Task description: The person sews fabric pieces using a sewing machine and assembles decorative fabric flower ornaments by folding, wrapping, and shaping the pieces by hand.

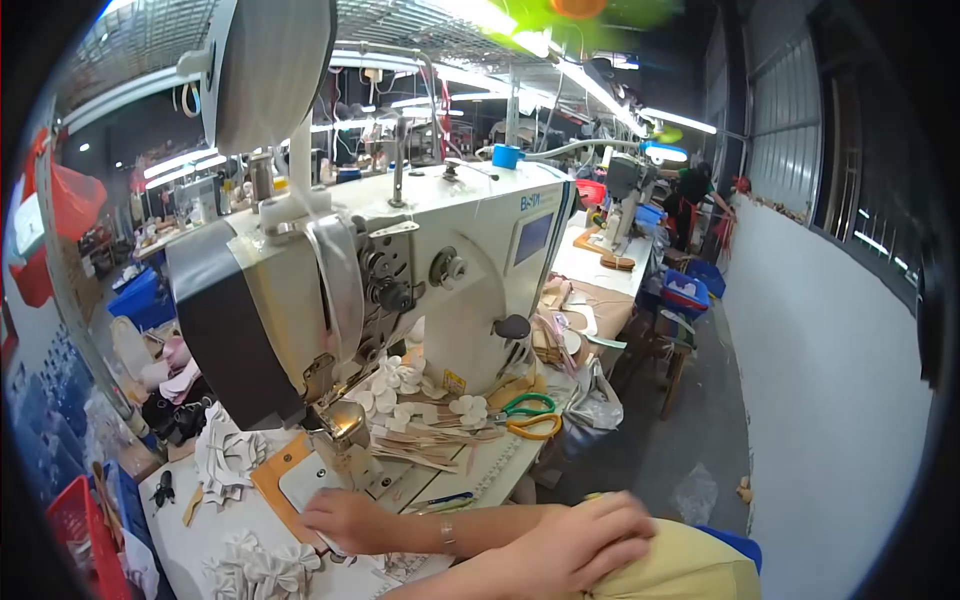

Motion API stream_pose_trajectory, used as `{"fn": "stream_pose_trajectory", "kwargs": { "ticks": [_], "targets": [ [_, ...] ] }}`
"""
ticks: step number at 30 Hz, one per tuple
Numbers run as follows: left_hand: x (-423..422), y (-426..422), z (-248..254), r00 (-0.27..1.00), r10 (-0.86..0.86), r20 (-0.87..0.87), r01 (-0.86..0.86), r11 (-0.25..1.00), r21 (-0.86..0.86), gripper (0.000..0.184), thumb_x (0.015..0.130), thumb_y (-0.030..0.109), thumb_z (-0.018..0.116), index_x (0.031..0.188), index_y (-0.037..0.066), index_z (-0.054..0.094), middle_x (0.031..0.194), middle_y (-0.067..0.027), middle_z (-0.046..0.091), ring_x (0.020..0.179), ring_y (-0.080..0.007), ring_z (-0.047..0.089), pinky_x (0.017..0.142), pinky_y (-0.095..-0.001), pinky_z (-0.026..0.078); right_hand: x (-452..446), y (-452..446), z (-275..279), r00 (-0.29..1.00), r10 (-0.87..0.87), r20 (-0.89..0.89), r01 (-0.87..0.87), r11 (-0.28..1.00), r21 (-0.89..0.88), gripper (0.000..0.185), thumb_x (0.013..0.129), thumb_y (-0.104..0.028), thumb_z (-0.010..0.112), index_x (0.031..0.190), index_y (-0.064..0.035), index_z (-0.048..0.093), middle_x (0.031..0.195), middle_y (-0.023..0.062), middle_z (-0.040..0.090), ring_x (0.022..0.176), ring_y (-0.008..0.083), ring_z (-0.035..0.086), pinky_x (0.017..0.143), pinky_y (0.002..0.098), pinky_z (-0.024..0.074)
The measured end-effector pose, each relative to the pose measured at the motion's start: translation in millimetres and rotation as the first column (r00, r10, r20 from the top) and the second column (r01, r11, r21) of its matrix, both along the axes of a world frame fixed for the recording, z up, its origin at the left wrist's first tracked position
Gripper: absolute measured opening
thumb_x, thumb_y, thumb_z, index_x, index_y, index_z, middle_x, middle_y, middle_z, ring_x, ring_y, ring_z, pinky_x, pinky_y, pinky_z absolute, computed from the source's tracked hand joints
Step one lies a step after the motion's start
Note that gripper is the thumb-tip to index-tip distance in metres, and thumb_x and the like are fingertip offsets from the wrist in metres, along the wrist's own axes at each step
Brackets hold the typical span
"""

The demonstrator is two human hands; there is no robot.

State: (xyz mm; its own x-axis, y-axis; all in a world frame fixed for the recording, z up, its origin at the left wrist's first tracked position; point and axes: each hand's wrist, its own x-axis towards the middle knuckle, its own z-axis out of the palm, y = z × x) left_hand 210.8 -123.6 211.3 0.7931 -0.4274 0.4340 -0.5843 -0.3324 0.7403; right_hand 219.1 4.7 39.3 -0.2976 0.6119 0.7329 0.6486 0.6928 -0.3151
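Observation:
My right hand (pixel 345 521), with a bracelet at the wrist, rests on the sewing machine bed beside the white needle plate (pixel 305 482). Its fingers are bent downward; whatever lies beneath them is hidden. My left hand (pixel 597 545) crosses over to the right, its fingers curled against yellow fabric (pixel 690 565) near my right forearm. What it grips, if anything, does not show. The sewing machine (pixel 430 290) stands in front of me. White gathered fabric flowers (pixel 262 568) lie close to my right hand, and ruffled white pieces (pixel 228 450) are behind it.
Green-and-orange scissors (pixel 530 415) lie right of thin beige strips (pixel 430 437). White flowers (pixel 395 385) sit under the machine arm. A red basket (pixel 75 525) stands at the left. A white wall (pixel 820 370) lines the right aisle, where a person (pixel 690 205) is at the far end.

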Motion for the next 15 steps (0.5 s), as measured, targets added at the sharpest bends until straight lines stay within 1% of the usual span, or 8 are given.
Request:
{"fn": "stream_pose_trajectory", "kwargs": {
  "ticks": [2,3,5,6,9,10,11,15],
  "targets": [
    [41,-20,-50,0.945,-0.055,0.322,0.153,0.945,-0.290,0.034,0.083,0.024,0.057,0.097,-0.006,0.052,0.073,-0.0134,0.053,0.067,-0.0260,0.055,0.063,-0.0348,0.046,-32,17,10,0.985,0.076,-0.152,-0.076,0.997,0.005,0.019,0.080,-0.006,0.060,0.098,-0.0034,0.056,0.088,0.0104,0.055,0.083,0.0286,0.056,0.070,0.0369,0.0456],
    [45,-20,-49,0.937,-0.055,0.344,0.166,0.939,-0.302,0.032,0.077,0.023,0.063,0.091,-0.004,0.056,0.069,-0.0134,0.054,0.063,-0.0283,0.055,0.062,-0.0358,0.046,-46,15,16,0.970,0.111,-0.215,-0.108,0.994,0.026,0.018,0.080,-0.006,0.060,0.098,-0.0035,0.056,0.086,0.0108,0.055,0.081,0.0289,0.056,0.070,0.0368,0.0461],
    [24,-10,-12,0.963,-0.111,0.246,0.125,0.991,-0.045,0.045,0.091,0.043,0.044,0.099,0.000,0.055,0.089,-0.0167,0.055,0.078,-0.0322,0.055,0.069,-0.0385,0.046,-58,12,13,0.962,0.155,-0.225,-0.157,0.987,0.008,0.019,0.079,-0.007,0.062,0.097,-0.0037,0.058,0.087,0.0110,0.057,0.083,0.0288,0.056,0.071,0.0369,0.0463],
    [20,-9,-13,0.968,-0.070,0.241,0.072,0.997,0.001,0.056,0.089,0.052,0.043,0.103,-0.001,0.054,0.091,-0.0168,0.055,0.078,-0.0329,0.056,0.068,-0.0390,0.046,-60,9,10,0.957,0.198,-0.214,-0.197,0.980,0.026,0.019,0.079,-0.008,0.062,0.097,-0.0034,0.058,0.088,0.0110,0.057,0.083,0.0289,0.056,0.072,0.0366,0.0465],
    [19,-5,-40,0.956,-0.040,0.292,0.047,0.999,-0.019,0.057,0.089,0.052,0.044,0.111,-0.001,0.051,0.099,-0.0189,0.054,0.083,-0.0366,0.055,0.072,-0.0400,0.046,-64,1,4,0.962,0.195,-0.189,-0.210,0.976,-0.063,0.019,0.079,-0.006,0.062,0.098,-0.0051,0.062,0.086,0.0095,0.060,0.079,0.0276,0.059,0.068,0.0347,0.0485],
    [63,-25,-58,0.561,0.113,0.820,0.152,0.960,-0.236,0.057,0.089,0.051,0.045,0.113,0.000,0.050,0.101,-0.0199,0.052,0.085,-0.0376,0.055,0.074,-0.0400,0.046,-64,-2,4,0.968,0.192,-0.161,-0.207,0.975,-0.086,0.019,0.079,-0.005,0.062,0.098,-0.0052,0.063,0.086,0.0090,0.061,0.078,0.0268,0.059,0.066,0.0337,0.0486],
    [99,-33,-66,-0.092,0.314,0.945,0.344,0.901,-0.265,0.058,0.088,0.051,0.046,0.114,0.000,0.049,0.104,-0.0210,0.051,0.087,-0.0386,0.054,0.076,-0.0401,0.046,-65,-4,6,0.975,0.185,-0.124,-0.199,0.974,-0.109,0.019,0.079,-0.005,0.062,0.099,-0.0053,0.063,0.086,0.0084,0.061,0.076,0.0259,0.059,0.065,0.0327,0.0488],
    [52,-5,-77,-0.118,0.245,0.962,-0.198,0.944,-0.264,0.061,0.089,0.049,0.046,0.124,-0.001,0.043,0.110,-0.0243,0.047,0.091,-0.0422,0.053,0.079,-0.0431,0.045,-72,-10,17,0.976,0.199,-0.086,-0.214,0.951,-0.224,0.017,0.078,-0.006,0.064,0.095,-0.0058,0.063,0.083,0.0093,0.061,0.073,0.0270,0.059,0.062,0.0337,0.0483]
  ]
}}
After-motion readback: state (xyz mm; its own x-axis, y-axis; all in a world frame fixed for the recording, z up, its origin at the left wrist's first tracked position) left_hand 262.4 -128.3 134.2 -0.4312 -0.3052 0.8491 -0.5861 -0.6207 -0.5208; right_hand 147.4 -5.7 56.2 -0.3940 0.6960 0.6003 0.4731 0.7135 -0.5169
